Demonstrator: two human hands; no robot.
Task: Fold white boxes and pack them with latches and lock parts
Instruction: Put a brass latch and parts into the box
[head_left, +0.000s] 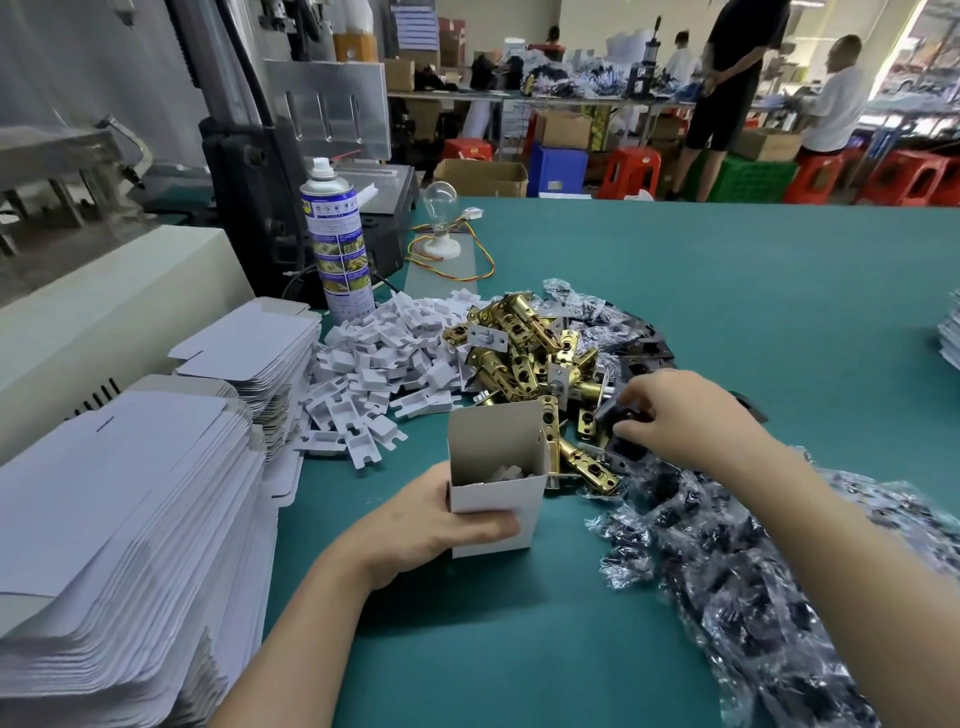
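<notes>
Box occupies left hand; right hand obscures dark part.

You are working in a factory packing hall. Your green-topped workbench carries bulk stock: stacks of flat white box blanks, a heap of white plastic inserts, a pile of brass latches and bagged black parts. A metal machine stands at your left. Beyond the bench, other workers stand at long tables among cartons, crates and red plastic stools.
</notes>
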